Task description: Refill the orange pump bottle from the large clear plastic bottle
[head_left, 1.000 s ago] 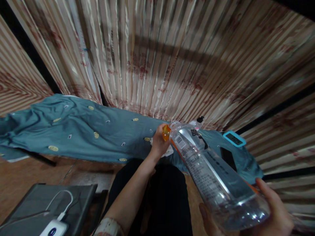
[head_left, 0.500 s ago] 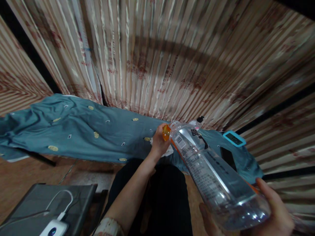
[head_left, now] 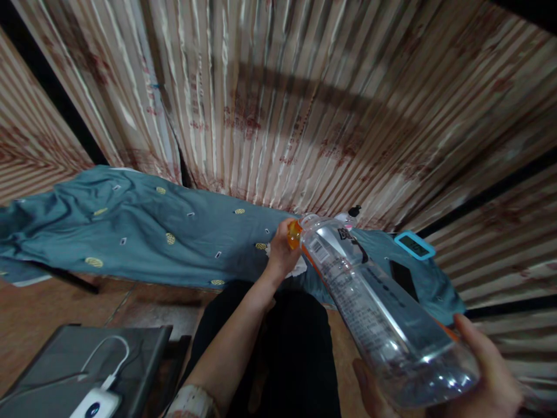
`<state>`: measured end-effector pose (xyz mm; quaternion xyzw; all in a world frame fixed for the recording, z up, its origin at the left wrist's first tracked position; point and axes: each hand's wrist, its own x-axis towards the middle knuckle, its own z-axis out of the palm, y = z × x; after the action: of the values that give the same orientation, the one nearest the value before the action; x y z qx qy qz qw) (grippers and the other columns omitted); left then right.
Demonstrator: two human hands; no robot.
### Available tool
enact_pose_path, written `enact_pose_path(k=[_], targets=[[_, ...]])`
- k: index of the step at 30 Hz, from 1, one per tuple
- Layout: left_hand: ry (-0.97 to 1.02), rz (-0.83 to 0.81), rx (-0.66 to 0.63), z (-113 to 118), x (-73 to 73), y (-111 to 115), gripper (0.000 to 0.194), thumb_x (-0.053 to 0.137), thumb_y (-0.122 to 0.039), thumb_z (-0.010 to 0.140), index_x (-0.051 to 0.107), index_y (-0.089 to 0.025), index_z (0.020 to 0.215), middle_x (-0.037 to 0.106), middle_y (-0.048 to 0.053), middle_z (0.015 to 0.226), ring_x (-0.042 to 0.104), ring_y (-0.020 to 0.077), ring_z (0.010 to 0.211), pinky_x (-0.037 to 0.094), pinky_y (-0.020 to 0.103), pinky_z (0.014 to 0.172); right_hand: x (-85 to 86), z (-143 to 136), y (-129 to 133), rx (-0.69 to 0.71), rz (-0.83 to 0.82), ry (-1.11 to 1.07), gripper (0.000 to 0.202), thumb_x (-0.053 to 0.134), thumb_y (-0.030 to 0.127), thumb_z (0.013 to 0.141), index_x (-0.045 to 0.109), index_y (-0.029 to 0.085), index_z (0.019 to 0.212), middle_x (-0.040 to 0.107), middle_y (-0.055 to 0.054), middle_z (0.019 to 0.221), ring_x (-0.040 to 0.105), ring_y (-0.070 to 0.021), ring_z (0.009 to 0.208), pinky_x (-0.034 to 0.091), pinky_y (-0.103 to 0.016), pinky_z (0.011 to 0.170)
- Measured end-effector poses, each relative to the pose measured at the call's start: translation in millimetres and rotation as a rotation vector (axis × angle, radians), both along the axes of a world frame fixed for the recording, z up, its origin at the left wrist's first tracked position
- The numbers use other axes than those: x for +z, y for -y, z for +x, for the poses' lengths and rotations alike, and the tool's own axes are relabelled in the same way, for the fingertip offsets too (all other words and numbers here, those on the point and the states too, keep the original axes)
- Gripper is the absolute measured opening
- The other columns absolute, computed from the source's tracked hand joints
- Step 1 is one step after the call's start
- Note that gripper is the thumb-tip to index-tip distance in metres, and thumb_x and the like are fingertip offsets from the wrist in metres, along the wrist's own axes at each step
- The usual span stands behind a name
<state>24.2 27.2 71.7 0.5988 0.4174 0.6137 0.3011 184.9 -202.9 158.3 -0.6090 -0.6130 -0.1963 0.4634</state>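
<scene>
A large clear plastic bottle (head_left: 374, 307) with a printed label and an orange cap (head_left: 295, 235) lies slantwise in the air, its neck up and to the left, its base toward me. My left hand (head_left: 281, 249) is closed around the cap end. At the base, my right hand (head_left: 487, 371) wraps the bottle from below and the right side, partly hidden behind it. A crumpled white tissue (head_left: 298, 268) shows below my left hand on the cloth. Whether liquid is inside the bottle I cannot tell.
A teal cloth (head_left: 143, 232) with pineapple prints covers the long table. On its right lie a dark phone (head_left: 403, 280) and a blue-framed digital clock (head_left: 415, 245); a small black-topped bottle (head_left: 353, 213) stands behind. A grey stool (head_left: 56, 360) holds a white cabled device (head_left: 96, 403).
Almost nothing differs. Both hands keep their grip on the bottle, whose base end has shifted very slightly.
</scene>
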Motion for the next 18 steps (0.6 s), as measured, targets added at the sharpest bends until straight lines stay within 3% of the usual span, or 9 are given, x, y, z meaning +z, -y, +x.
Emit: enact_pose_path(k=[5, 8, 12, 18], targets=[[-0.004, -0.007, 0.011, 0, 1.0, 1, 0.038, 0.069, -0.030, 0.086, 0.058, -0.020, 0.121, 0.073, 0.012, 0.120, 0.071, 0.0273, 0.111, 0.057, 0.043, 0.098, 4.8, -3, -3, 0.081, -0.006, 0.029, 0.123, 0.097, 0.050, 0.056, 0.042, 0.015, 0.160, 0.062, -0.011, 0.116, 0.064, -0.0281, 0.095, 0.049, -0.039, 0.082], [-0.002, 0.004, 0.014, 0, 2.0, 1, 0.037, 0.068, -0.029, 0.086, 0.058, -0.019, 0.120, 0.073, 0.012, 0.118, 0.071, 0.0274, 0.109, 0.057, 0.043, 0.097, 6.0, -6, -3, 0.055, -0.018, 0.021, 0.124, 0.096, 0.054, 0.055, 0.042, 0.015, 0.159, 0.062, -0.012, 0.121, 0.064, -0.0289, 0.097, 0.048, -0.038, 0.082], [-0.005, 0.002, 0.017, 0, 2.3, 2, 0.040, 0.072, -0.030, 0.084, 0.058, -0.020, 0.120, 0.073, 0.011, 0.118, 0.072, 0.0272, 0.109, 0.057, 0.043, 0.097, 10.3, -10, -4, 0.070, 0.050, 0.139, 0.116, 0.093, 0.051, 0.064, 0.040, 0.015, 0.161, 0.062, -0.013, 0.119, 0.063, -0.0289, 0.097, 0.049, -0.039, 0.084], [-0.004, -0.006, 0.010, 0, 2.1, 2, 0.039, 0.070, -0.032, 0.086, 0.058, -0.020, 0.121, 0.073, 0.011, 0.119, 0.071, 0.0272, 0.110, 0.057, 0.043, 0.098, 10.2, -15, 0, 0.006, 0.001, 0.045, 0.118, 0.092, 0.053, 0.063, 0.038, 0.016, 0.162, 0.058, -0.016, 0.133, 0.063, -0.0323, 0.101, 0.050, -0.042, 0.083]])
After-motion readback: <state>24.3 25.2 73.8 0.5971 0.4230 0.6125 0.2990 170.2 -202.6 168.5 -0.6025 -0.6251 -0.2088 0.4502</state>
